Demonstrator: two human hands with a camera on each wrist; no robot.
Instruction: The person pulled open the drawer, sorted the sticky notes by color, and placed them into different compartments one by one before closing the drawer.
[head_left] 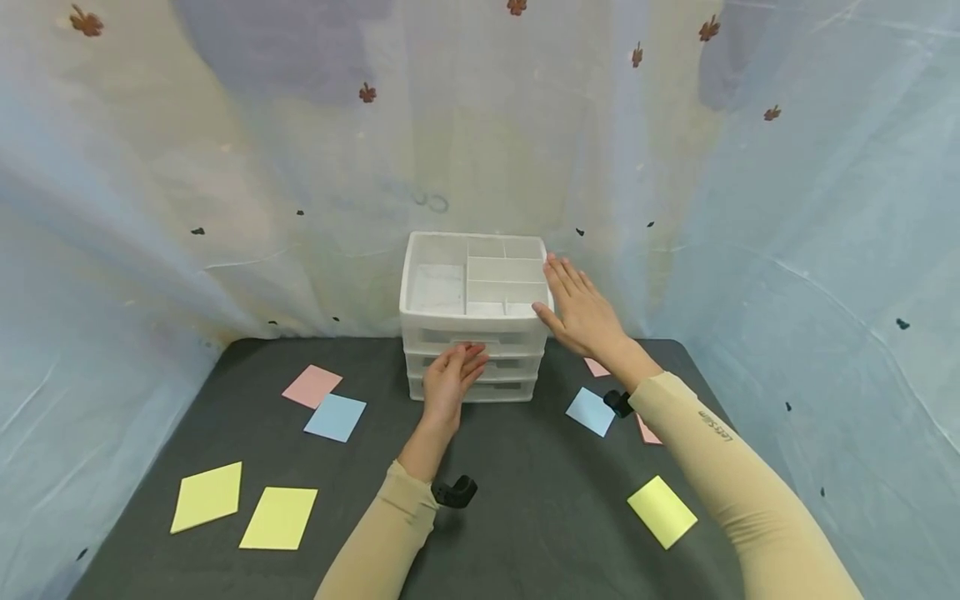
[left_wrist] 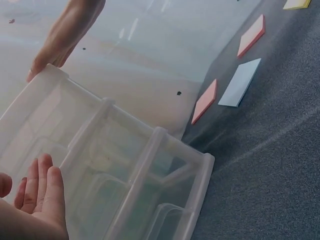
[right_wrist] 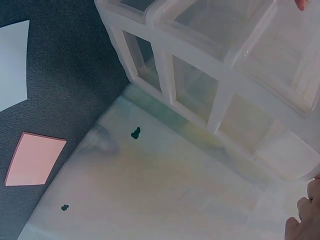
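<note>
A small white plastic drawer unit (head_left: 474,325) with clear drawer fronts stands at the back of the dark table. Its top is a tray split into several compartments. My left hand (head_left: 447,383) is in front of the upper drawer, its fingers extended close to the handle; whether they touch it I cannot tell. In the left wrist view, nothing shows between the fingers (left_wrist: 44,185) and thumb. At the unit's top right edge, my right hand (head_left: 585,317) lies with straight fingers along the rim. Only its knuckles (right_wrist: 304,212) show in the right wrist view.
Left on the table (head_left: 525,517) lie a pink pad (head_left: 312,387), a blue pad (head_left: 335,417) and two yellow ones (head_left: 279,518). To the right are another blue pad (head_left: 590,412), a yellow pad (head_left: 663,512) and partly hidden pink ones. A pale curtain (head_left: 480,150) hangs behind.
</note>
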